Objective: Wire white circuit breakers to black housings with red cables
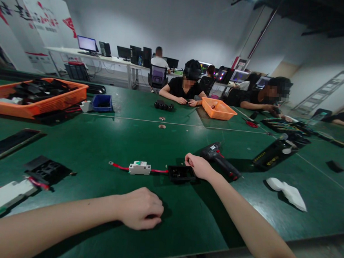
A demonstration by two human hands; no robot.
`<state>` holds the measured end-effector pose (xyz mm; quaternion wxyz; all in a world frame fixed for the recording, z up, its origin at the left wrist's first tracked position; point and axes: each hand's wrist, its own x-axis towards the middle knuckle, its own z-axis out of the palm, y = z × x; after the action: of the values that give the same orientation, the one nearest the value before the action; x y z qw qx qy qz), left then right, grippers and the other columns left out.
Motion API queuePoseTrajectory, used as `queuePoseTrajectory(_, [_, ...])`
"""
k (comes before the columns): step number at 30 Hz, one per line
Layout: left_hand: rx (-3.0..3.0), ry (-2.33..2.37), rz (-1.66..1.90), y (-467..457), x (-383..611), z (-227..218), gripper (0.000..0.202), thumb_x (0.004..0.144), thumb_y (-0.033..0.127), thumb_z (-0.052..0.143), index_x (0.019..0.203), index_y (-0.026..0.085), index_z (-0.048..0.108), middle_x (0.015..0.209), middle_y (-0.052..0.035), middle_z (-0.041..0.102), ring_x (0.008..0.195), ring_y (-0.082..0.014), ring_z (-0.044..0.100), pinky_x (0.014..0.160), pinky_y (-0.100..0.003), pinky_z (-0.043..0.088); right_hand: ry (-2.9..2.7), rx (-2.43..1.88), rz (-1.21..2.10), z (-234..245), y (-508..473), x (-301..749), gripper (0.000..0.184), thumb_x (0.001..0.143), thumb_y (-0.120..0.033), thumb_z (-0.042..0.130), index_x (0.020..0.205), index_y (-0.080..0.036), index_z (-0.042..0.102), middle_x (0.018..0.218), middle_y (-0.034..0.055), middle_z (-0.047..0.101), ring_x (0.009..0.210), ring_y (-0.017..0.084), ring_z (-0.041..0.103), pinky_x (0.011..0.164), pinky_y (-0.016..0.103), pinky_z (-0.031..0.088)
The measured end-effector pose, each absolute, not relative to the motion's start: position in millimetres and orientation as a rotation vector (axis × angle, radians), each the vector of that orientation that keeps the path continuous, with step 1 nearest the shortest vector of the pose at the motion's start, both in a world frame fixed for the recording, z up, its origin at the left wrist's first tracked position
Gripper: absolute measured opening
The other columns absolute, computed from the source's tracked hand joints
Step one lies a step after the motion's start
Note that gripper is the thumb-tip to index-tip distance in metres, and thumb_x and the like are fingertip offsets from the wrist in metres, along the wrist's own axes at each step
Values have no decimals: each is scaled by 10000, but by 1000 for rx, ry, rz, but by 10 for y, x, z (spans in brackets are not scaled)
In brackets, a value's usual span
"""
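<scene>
My left hand (142,209) rests on the green table near its front edge, fingers curled closed, and nothing shows in them. My right hand (198,166) is at the right end of a small black open-topped box (182,173), its fingers bent together at the far side. Whatever those fingertips hold, if anything, is hidden. Small metal parts show inside the box. From its left side a red wire (159,171) runs to a white circuit breaker (140,167) with a green switch. Another red wire ending in a ring terminal (110,163) leaves the breaker's left side.
Just beyond my right hand lies a black power screwdriver (220,160). Further right are a dark bottle (276,152) and crumpled white tissue (287,192). A phone (10,143), another breaker (6,200) and an orange basket (35,99) occupy the left. A co-worker (184,86) sits opposite.
</scene>
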<state>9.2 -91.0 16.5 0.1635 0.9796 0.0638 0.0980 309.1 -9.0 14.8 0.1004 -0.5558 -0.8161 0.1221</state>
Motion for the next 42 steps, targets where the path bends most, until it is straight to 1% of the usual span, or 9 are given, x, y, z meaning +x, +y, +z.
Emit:
queuePoseTrajectory(5, [2796, 190, 264, -905, 94, 169, 163, 904, 262, 568, 753, 218, 522, 695, 9, 602, 676, -133, 581, 583, -273, 405, -2415, -1640, 344, 154, -93, 3093, 53, 947, -221, 489, 936, -203, 539, 763, 0, 608, 620, 121, 482, 580, 253, 238])
queuePoseTrajectory(12, [2801, 180, 278, -909, 96, 145, 158, 898, 264, 575, 752, 220, 532, 688, 7, 601, 674, -134, 585, 585, -269, 414, -2426, -1643, 349, 147, -91, 3095, 55, 921, -160, 504, 940, -202, 534, 768, -2, 612, 630, 120, 493, 581, 255, 234])
queuePoseTrajectory(24, [2833, 172, 260, -927, 95, 154, 162, 918, 267, 552, 767, 214, 523, 698, 5, 616, 677, -130, 585, 589, -256, 401, -2405, -1619, 375, 159, -94, 3082, 64, 903, -143, 513, 902, -206, 516, 769, -10, 619, 623, 117, 486, 582, 249, 243])
queuePoseTrajectory(27, [2966, 157, 362, -916, 65, 151, 177, 933, 273, 531, 769, 207, 531, 693, 4, 616, 662, -132, 572, 586, -275, 392, -2404, -1628, 365, 168, -98, 3079, 42, 912, -163, 513, 911, -203, 523, 764, -8, 614, 615, 117, 479, 579, 249, 245])
queuePoseTrajectory(29, [3144, 203, 556, -869, 19, 162, 179, 943, 257, 520, 777, 201, 554, 696, 0, 624, 682, -143, 575, 627, -295, 402, -2408, -1630, 348, 164, -98, 3082, 30, 924, -180, 510, 921, -202, 530, 755, -7, 609, 614, 118, 480, 576, 252, 245])
queuePoseTrajectory(32, [3401, 425, 868, -745, -62, 182, 101, 938, 197, 536, 923, 207, 635, 860, -18, 700, 875, -177, 624, 816, -341, 441, -2417, -1630, 330, 142, -95, 3097, 36, 939, -194, 506, 937, -202, 541, 745, -11, 603, 624, 119, 495, 577, 250, 258])
queuePoseTrajectory(35, [3513, 781, 884, -618, -109, 166, 230, 919, 171, 560, 1126, 207, 654, 1138, -64, 699, 1100, -231, 599, 954, -394, 425, -2428, -1602, 268, 116, -88, 3115, 47, 950, -217, 524, 961, -205, 568, 834, 2, 629, 685, 121, 543, 606, 240, 308])
queuePoseTrajectory(38, [3540, 970, 797, -550, -110, 120, 285, 892, 146, 582, 1162, 186, 664, 1205, -85, 676, 1151, -258, 578, 949, -405, 436, -2435, -1543, 81, 99, -73, 3129, 88, 966, -256, 535, 989, -202, 600, 996, 34, 640, 798, 136, 593, 673, 240, 368])
queuePoseTrajectory(42, [3541, 1064, 727, -541, -97, 100, 293, 882, 117, 576, 1154, 179, 669, 1187, -91, 670, 1117, -259, 580, 923, -415, 445, -2435, -1536, -57, 79, -45, 3149, 135, 981, -269, 519, 1027, -199, 625, 1049, 43, 644, 790, 138, 609, 701, 248, 408])
